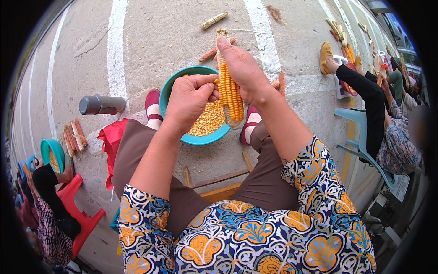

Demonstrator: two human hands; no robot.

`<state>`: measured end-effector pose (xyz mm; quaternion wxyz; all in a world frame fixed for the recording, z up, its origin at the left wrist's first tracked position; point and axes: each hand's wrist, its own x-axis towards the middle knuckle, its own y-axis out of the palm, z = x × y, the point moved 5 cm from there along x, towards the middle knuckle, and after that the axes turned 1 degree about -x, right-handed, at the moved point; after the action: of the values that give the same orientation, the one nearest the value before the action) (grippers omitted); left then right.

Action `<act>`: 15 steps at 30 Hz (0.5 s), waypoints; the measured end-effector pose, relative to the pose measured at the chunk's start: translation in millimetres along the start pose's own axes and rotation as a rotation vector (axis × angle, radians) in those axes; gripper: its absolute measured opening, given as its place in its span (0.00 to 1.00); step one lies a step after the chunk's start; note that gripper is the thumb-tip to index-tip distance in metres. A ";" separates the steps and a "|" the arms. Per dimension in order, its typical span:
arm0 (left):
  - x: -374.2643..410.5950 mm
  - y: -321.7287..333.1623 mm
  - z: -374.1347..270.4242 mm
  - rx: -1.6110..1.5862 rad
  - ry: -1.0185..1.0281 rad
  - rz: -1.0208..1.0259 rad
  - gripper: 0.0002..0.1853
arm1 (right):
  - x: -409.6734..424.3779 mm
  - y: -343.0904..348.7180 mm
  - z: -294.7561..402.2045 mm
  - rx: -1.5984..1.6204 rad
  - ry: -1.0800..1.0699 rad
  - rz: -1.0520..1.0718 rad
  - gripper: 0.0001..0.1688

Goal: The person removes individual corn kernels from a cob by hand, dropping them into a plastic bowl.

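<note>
Partly stripped of its kernels, an ear of yellow corn stands lengthwise in my right hand. Its far end and left side show bare pale cob, while rows of kernels cover the middle. My left hand is at the ear's left side, with a loose yellow kernel at the fingertips. Beneath both hands a teal plastic basin sits on the ground between my feet. Loose corn kernels lie in it, partly hidden by my left hand and the ear.
Bare cobs lie on the concrete beyond the basin. A grey flask, a pile of reddish cobs and a red bag are at my left. Seated people with chairs are on both sides.
</note>
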<state>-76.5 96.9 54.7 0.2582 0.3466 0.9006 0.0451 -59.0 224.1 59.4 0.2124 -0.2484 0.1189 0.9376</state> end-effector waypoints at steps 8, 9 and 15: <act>0.6 -2.3 3.3 -0.108 -0.055 -0.067 0.08 | 3.3 1.0 -5.8 0.028 0.005 0.053 0.26; 1.2 -5.1 1.6 -0.082 -0.068 -0.053 0.09 | 2.7 2.1 -5.4 0.029 0.005 0.067 0.26; -2.3 -17.1 -17.1 0.177 -0.079 -0.002 0.08 | -0.6 4.2 2.1 -0.035 -0.063 0.071 0.27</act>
<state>-93.8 84.2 66.1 0.2620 0.3688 0.8905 -0.0486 -61.4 220.9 62.1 0.1779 -0.2182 0.1044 0.9538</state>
